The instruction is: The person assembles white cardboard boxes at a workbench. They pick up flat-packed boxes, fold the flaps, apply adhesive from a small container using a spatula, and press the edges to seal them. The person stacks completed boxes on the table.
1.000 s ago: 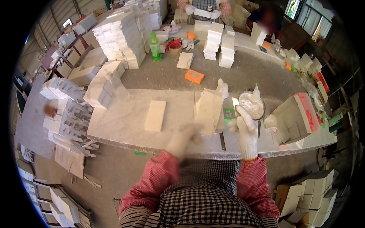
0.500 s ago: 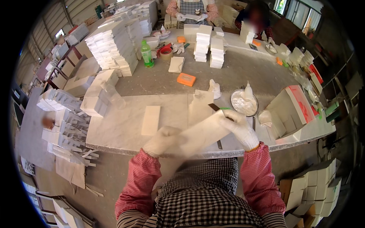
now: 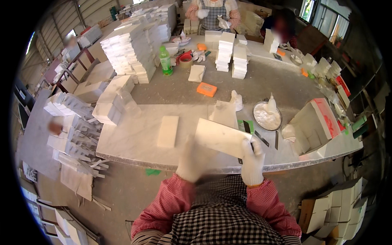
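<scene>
Head-worn fisheye, looking down and forward; apron point(image 3: 220, 216) close at lower edge, table point(image 3: 175, 92) across middle, co-worker point(image 3: 211, 17) farther off at top edge.

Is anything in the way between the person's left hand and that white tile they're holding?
Nothing visible stands between the left hand and the white tile: it is close to the tile's left end, though blur hides whether they touch. The right hand grips the other end.

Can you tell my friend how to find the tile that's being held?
Find the big pale slab beyond the black checked apron. At its front edge is the gloved right hand, holding a white rectangular tile. The similar tile farther left lies flat on the slab; this one is gripped by that hand.
</scene>
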The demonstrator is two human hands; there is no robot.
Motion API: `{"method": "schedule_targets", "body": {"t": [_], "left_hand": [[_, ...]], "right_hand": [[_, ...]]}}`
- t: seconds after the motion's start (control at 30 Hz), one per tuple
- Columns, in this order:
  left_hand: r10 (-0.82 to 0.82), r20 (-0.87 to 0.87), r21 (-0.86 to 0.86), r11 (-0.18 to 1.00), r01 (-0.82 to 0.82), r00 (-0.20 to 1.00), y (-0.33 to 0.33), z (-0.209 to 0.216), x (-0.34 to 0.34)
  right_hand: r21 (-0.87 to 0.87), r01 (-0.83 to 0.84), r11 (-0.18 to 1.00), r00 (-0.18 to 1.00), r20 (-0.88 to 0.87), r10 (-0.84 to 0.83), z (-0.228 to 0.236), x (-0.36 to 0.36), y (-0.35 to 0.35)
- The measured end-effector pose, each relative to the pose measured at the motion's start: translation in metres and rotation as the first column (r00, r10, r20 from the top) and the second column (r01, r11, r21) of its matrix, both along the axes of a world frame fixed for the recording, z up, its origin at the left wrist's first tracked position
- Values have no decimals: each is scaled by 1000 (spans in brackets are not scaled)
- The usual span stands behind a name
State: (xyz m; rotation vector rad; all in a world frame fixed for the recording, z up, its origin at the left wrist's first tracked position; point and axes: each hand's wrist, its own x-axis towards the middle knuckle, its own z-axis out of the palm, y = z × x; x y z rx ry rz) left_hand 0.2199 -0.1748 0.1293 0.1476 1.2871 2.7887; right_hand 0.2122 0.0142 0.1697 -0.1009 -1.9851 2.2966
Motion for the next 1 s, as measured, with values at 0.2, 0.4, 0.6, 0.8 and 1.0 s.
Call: {"method": "schedule_targets", "body": {"t": [0.2,0.4,0.6,0.8,1.0], "left_hand": [[157,121,72,983,-167,980,13,-21,8],[260,212,64,958,-279,942,13,-31,2],[61,272,-172,985,-14,960,-10,21,15],[-78,116,-274,956,107,990,-11,27,22],[-161,148,-256,947,195,976,-9,34,25]], "right_hand": [[154,114,981,992,-79,-102,-25,26,-15],[154,-23,988,999,-26,27,-35,41,-4],[374,-18,927,938,-314,144,-35,21,19],[346,-249,905,942,-130,309,-5,12,10],[390,-301,870,924,-107,367,9,7,9]]}}
